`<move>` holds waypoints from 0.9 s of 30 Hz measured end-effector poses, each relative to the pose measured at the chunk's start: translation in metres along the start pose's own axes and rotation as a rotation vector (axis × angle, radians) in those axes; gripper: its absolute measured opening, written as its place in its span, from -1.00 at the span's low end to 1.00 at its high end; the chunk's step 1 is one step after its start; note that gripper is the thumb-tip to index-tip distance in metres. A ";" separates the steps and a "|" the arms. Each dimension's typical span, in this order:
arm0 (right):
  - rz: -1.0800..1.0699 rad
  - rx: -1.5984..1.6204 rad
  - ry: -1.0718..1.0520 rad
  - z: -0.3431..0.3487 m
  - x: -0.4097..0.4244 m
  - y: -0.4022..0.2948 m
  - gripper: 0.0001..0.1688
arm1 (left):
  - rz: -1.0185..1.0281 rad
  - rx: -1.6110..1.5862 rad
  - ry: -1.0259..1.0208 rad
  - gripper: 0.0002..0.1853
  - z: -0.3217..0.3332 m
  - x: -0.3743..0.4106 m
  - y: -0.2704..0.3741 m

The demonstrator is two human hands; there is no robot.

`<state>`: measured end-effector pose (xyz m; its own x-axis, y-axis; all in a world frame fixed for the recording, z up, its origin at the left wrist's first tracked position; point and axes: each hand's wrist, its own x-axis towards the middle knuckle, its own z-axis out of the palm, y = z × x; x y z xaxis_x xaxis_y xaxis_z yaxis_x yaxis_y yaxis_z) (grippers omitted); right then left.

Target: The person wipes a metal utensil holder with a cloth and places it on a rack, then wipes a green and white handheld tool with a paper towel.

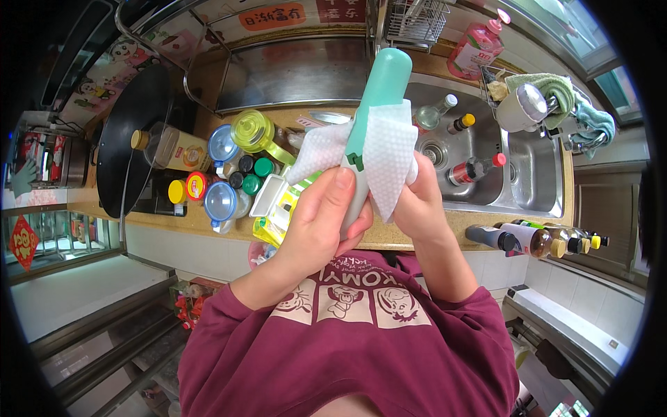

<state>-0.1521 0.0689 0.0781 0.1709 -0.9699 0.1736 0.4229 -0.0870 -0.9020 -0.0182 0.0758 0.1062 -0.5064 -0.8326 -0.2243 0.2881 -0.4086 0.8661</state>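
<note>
In front of my chest, my left hand (325,211) grips the grey lower part of a long teal and grey plastic object (383,78), which looks like a knife sheath or handle; its exact kind I cannot tell. The rounded teal end points away from me, towards the back of the counter. My right hand (421,200) pinches a white dimpled wipe (388,151) that is draped around the object's middle. One corner of the wipe sticks out on the left side. Behind the object, a metal blade (329,118) lies on the counter.
Left of my hands stand jars with blue lids (221,202), a green-lidded jug (252,130), an oil bottle (180,148) and a black wok (133,140). The steel sink (479,195) on the right holds several bottles. More bottles (526,240) stand by the counter's front right edge.
</note>
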 end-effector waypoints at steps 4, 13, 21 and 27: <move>0.058 0.034 0.011 0.002 0.004 -0.007 -0.77 | -0.004 0.107 0.006 -0.58 -0.001 0.000 -0.003; -0.042 -0.119 0.167 0.000 0.010 0.006 -0.84 | -0.058 0.166 -0.005 -0.56 0.001 -0.002 -0.006; -0.115 -0.055 0.178 0.000 0.012 0.007 -0.82 | -0.022 0.090 -0.051 -0.60 0.000 -0.003 -0.001; -0.082 -0.149 0.093 -0.002 0.006 -0.001 -0.83 | -0.039 0.023 -0.004 -0.61 0.000 -0.005 0.003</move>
<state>-0.1539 0.0630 0.0794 0.0556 -0.9744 0.2178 0.2942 -0.1924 -0.9362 -0.0149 0.0788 0.1102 -0.5204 -0.8145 -0.2564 0.2489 -0.4319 0.8669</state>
